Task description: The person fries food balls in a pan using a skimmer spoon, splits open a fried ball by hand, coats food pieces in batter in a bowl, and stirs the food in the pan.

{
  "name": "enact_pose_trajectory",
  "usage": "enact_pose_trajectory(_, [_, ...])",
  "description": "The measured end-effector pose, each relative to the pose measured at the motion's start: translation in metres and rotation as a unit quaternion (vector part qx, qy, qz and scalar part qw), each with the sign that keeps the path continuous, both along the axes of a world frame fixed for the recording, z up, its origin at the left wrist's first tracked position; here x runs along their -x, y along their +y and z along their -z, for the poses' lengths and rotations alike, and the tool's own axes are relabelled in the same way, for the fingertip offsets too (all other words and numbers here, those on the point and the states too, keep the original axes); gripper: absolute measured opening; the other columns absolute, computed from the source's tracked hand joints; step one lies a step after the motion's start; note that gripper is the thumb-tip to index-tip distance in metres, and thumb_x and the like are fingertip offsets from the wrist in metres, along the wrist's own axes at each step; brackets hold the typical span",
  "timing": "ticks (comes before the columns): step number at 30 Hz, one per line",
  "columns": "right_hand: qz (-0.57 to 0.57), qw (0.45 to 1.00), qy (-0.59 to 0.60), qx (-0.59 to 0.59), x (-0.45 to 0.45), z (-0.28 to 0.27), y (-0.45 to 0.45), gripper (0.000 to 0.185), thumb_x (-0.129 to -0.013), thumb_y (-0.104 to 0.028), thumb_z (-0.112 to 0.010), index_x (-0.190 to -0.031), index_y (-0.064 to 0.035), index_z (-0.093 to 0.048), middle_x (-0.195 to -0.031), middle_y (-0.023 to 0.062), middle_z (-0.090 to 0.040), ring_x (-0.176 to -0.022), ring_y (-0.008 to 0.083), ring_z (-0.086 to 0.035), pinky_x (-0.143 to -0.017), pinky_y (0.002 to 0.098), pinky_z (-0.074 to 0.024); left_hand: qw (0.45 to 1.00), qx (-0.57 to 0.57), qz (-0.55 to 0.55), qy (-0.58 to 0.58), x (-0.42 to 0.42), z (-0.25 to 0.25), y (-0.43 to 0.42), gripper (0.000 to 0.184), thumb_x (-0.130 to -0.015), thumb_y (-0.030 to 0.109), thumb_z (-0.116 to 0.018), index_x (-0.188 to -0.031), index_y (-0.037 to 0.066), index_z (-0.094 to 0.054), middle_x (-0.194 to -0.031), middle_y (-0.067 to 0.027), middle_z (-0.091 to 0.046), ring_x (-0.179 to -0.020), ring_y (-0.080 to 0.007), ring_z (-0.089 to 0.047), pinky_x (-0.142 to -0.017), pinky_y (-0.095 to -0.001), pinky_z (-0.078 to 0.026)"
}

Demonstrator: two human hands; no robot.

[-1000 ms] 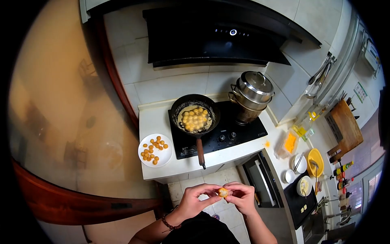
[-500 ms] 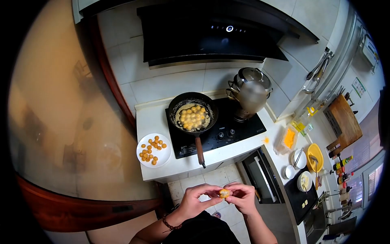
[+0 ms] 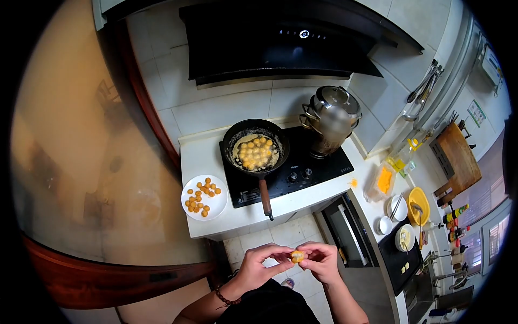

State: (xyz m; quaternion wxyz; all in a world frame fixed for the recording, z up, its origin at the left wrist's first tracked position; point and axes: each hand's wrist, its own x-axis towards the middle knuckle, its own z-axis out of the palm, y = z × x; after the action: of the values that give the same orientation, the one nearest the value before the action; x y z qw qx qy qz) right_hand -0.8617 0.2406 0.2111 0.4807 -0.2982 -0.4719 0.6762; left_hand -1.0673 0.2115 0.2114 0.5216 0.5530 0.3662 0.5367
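The ball point(image 3: 297, 256) is between the two hands, in front of the body, above the floor. The left hand point(image 3: 265, 263) and right hand point(image 3: 321, 262) each pinch one side with thumb and fingers. A pale interior shows through the golden crust. Expected handling: light, soft-centred, possibly oily, easily crushed; grip lightly at the crusted sides. Beyond, a pan point(image 3: 281, 136) of similar balls sits on the hob point(image 3: 334, 167), with a plate point(image 3: 220, 203) of more to its left.

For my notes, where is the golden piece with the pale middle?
Low in the head view, slightly right of centre, the golden piece is pinched between the left hand and right hand.
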Motion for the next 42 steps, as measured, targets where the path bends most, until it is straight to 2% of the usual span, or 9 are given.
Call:
enact_pose_trajectory(13, [-0.022, 0.998, 0.055, 0.009, -0.001, 0.001, -0.001, 0.025, -0.084, 0.004, -0.074, -0.108, 0.0064, -0.068, -0.102, 0.0216, -0.069, -0.077, 0.0194, -0.067, -0.059, 0.0276, -0.0528, 1.000, -0.019, -0.008, 0.010, 0.002, -0.003, -0.004, 0.035, -0.082, 0.002, -0.080, -0.116, 0.002, -0.070, -0.104, -0.0109, -0.073, -0.088, -0.0163, -0.072, -0.080, -0.0281, -0.057])
enact_pose_trajectory(18, [-0.102, 0.968, 0.221, 0.060, -0.004, -0.015, 0.002, 0.029, -0.083, 0.006, -0.073, -0.111, 0.0072, -0.066, -0.108, 0.0242, -0.067, -0.082, 0.0219, -0.067, -0.064, 0.0289, -0.0532, 0.997, 0.067, -0.007, -0.030, 0.008, 0.007, -0.005, 0.029, -0.086, -0.001, -0.075, -0.114, -0.001, -0.070, -0.106, -0.0106, -0.072, -0.092, -0.0148, -0.070, -0.083, -0.0272, -0.056])
enact_pose_trajectory(19, [-0.078, 0.983, 0.162, 0.030, -0.002, -0.030, 0.001, 0.026, -0.083, -0.006, -0.077, -0.105, 0.0057, -0.068, -0.097, 0.0239, -0.067, -0.072, 0.0252, -0.064, -0.059, 0.0313, -0.0489, 0.997, 0.082, -0.012, -0.011, 0.009, 0.006, -0.005, 0.027, -0.089, -0.003, -0.071, -0.116, -0.002, -0.068, -0.106, -0.0102, -0.071, -0.093, -0.0137, -0.069, -0.084, -0.0265, -0.055])
enact_pose_trajectory(22, [-0.100, 0.977, 0.187, -0.028, 0.004, -0.077, -0.003, 0.026, -0.081, -0.008, -0.080, -0.101, 0.0050, -0.071, -0.094, 0.0237, -0.069, -0.072, 0.0276, -0.066, -0.064, 0.0352, -0.0503, 0.991, 0.127, -0.025, -0.029, 0.007, 0.027, -0.003, 0.029, -0.090, -0.004, -0.069, -0.119, -0.001, -0.067, -0.105, -0.0097, -0.071, -0.094, -0.0137, -0.069, -0.084, -0.0266, -0.054])
enact_pose_trajectory(24, [-0.194, 0.948, 0.240, -0.073, 0.001, -0.106, 0.000, 0.025, -0.084, -0.001, -0.076, -0.107, 0.0097, -0.071, -0.108, 0.0263, -0.068, -0.088, 0.0279, -0.069, -0.082, 0.0346, -0.0546, 0.986, 0.161, 0.004, -0.035, 0.005, 0.034, -0.006, 0.029, -0.092, -0.004, -0.067, -0.121, -0.002, -0.065, -0.105, -0.0092, -0.070, -0.094, -0.0138, -0.068, -0.084, -0.0268, -0.054])
enact_pose_trajectory(28, [-0.233, 0.937, 0.208, -0.157, -0.018, -0.143, -0.006, 0.029, -0.083, -0.014, -0.082, -0.100, 0.0076, -0.074, -0.097, 0.0269, -0.070, -0.069, 0.0327, -0.063, -0.061, 0.0392, -0.0485, 0.976, 0.209, 0.031, -0.045, -0.017, 0.038, -0.001, 0.027, -0.095, 0.001, -0.067, -0.121, -0.005, -0.063, -0.105, -0.0104, -0.070, -0.094, -0.0141, -0.068, -0.085, -0.0263, -0.054])
enact_pose_trajectory(31, [-0.190, 0.923, 0.262, -0.210, -0.029, -0.152, -0.015, 0.029, -0.077, -0.006, -0.086, -0.100, 0.0079, -0.075, -0.098, 0.0213, -0.072, -0.074, 0.0246, -0.069, -0.060, 0.0304, -0.0535, 0.973, 0.218, 0.070, -0.025, -0.039, 0.042, 0.004, 0.028, -0.095, 0.004, -0.068, -0.121, -0.006, -0.062, -0.105, -0.0122, -0.070, -0.093, -0.0145, -0.067, -0.085, -0.0260, -0.054])
enact_pose_trajectory(39, [-0.034, 0.904, 0.265, -0.333, -0.106, -0.166, -0.059, 0.026, -0.083, -0.010, -0.083, -0.098, 0.0094, -0.074, -0.097, 0.0207, -0.072, -0.074, 0.0281, -0.069, -0.062, 0.0341, -0.0543, 0.947, 0.216, 0.238, 0.018, -0.127, 0.040, 0.017, 0.028, -0.095, 0.000, -0.065, -0.122, -0.006, -0.061, -0.106, -0.0132, -0.069, -0.096, -0.0143, -0.067, -0.087, -0.0264, -0.053])
enact_pose_trajectory(42, [0.039, 0.822, 0.249, -0.511, -0.141, -0.168, -0.079, 0.026, -0.088, -0.014, -0.079, -0.099, 0.0087, -0.074, -0.098, 0.0211, -0.072, -0.075, 0.0298, -0.069, -0.062, 0.0342, -0.0545, 0.931, 0.213, 0.291, 0.049, -0.168, 0.034, 0.015, 0.029, -0.094, 0.000, -0.066, -0.122, -0.006, -0.061, -0.106, -0.0131, -0.069, -0.096, -0.0144, -0.067, -0.087, -0.0263, -0.053])
